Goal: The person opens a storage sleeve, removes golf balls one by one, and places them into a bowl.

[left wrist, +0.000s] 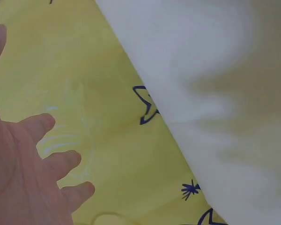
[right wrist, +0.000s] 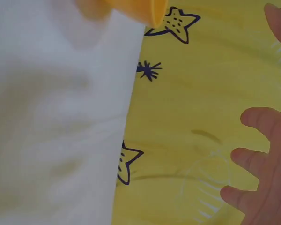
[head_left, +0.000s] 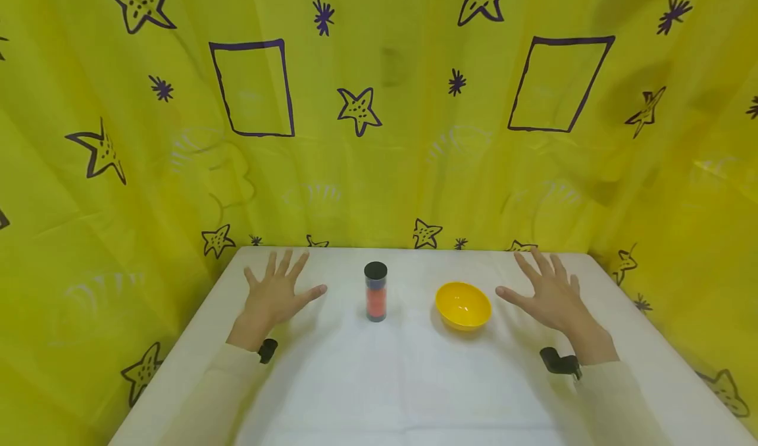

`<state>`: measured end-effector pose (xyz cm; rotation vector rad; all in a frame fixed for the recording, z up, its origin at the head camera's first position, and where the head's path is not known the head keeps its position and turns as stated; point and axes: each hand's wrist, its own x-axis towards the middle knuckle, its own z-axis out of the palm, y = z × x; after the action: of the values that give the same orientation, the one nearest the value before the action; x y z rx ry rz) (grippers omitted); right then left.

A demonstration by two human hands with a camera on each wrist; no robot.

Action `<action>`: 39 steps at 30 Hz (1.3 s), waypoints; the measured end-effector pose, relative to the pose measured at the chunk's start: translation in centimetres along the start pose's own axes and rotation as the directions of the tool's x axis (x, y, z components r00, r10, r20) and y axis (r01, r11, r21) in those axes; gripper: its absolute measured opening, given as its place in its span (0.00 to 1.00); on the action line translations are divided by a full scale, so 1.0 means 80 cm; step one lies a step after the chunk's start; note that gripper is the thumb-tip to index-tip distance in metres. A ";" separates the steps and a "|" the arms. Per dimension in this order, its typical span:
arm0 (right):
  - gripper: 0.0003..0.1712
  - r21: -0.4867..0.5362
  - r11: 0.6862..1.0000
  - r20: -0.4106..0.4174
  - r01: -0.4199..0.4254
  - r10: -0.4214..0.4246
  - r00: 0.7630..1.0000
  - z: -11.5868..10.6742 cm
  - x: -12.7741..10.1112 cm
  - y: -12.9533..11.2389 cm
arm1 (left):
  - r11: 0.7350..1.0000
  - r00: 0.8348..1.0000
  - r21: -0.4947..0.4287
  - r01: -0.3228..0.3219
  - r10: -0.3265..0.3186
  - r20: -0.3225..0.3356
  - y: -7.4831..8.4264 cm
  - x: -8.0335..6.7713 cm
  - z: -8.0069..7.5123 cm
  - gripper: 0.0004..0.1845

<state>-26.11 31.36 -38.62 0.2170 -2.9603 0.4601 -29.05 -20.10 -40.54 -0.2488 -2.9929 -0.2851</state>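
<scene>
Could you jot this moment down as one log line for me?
left hand open, over table | right hand open, holding nothing | jar upright between hands | yellow bowl right of jar

Left hand at lower left, palm visible, fingers spread and straight. White worktop edge runs diagonally; yellow star-printed cloth beyond.

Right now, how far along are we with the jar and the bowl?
Nothing looks done yet. The jar stands upright with its black lid on, orange contents inside. The yellow bowl beside it looks empty. Nothing is in hand: the left hand and right hand are spread open over the table, apart from both. All the handling remains.
</scene>
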 end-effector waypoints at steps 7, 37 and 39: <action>0.55 0.040 0.998 -0.023 0.058 -0.057 0.998 -0.003 -0.015 -0.016 | 0.991 0.997 -0.125 -0.043 0.035 -0.066 0.021 -0.007 -0.008 0.46; 0.12 0.255 0.918 -0.117 0.302 -0.281 0.953 0.017 -0.006 -0.074 | 0.845 0.989 -0.521 -0.117 0.049 -0.142 0.087 0.022 0.025 0.14; 0.11 0.260 0.915 -0.114 0.308 -0.288 0.951 0.019 -0.006 -0.077 | 0.839 0.990 -0.528 -0.131 0.085 -0.110 0.091 0.022 0.029 0.16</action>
<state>-24.79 25.15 -38.39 0.6570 -2.7131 0.8141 -29.74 -12.31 -41.23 -0.4417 -2.7325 -1.0909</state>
